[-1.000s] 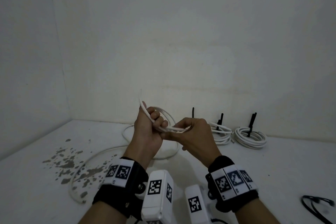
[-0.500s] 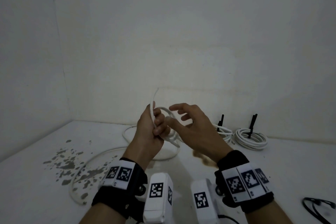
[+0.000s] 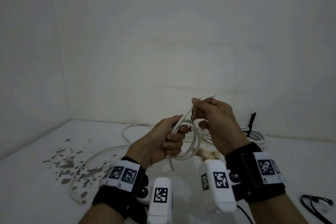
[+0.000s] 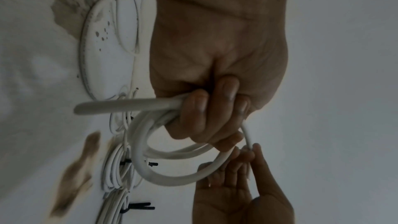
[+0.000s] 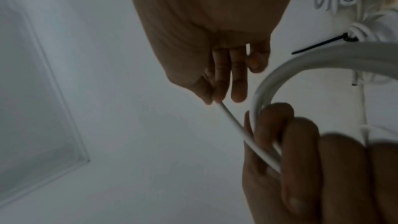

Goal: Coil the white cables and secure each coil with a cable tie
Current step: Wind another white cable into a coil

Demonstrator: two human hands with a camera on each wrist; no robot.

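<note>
My left hand (image 3: 172, 142) grips a small coil of white cable (image 3: 195, 146) above the table, fingers curled round its loops (image 4: 172, 179). A short stiff end of the cable (image 4: 120, 106) sticks out of the fist. Just up and right of it, my right hand (image 3: 197, 107) pinches a thinner white strand (image 5: 234, 125) between thumb and fingers. The strand runs taut down into my left fist. I cannot tell whether it is a tie or the cable's tail.
Finished white coils with black ties (image 3: 254, 135) lie by the back wall at the right. A loose white cable (image 3: 101, 152) loops across the table's stained left part. Black cable ties (image 3: 316, 203) lie at the near right.
My right hand let go at the coil, opened, then rose and pinched the thin strand, pulling it up and right. My left hand has tilted the coil lower.
</note>
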